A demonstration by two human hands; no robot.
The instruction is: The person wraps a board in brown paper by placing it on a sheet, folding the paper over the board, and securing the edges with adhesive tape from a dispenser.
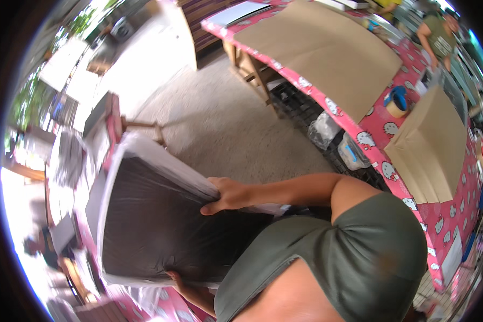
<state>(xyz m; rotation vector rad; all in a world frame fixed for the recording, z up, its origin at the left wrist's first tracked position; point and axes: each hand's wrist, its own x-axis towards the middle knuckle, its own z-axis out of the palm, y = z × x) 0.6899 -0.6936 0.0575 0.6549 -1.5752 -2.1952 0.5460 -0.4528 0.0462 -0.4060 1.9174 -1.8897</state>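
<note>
A large dark rectangular panel (145, 220), wrapped in clear plastic with whitish edges, is tilted in front of me. My right hand (226, 195) grips its upper edge, thumb over the dark face and fingers behind the rim. Low on the panel, my left hand (180, 285) holds the bottom edge; part of that hand is hidden behind my body and the panel. What lies behind the panel does not show.
At right a long table with pink patterned cloth (366, 140) bears a brown cardboard sheet (316, 48), a folded cardboard piece (432, 147) and a tape roll (396, 107). A co-worker (439, 40) stands beyond. Crates (298, 104) sit underneath. Another pink-covered table (115, 131) is at left.
</note>
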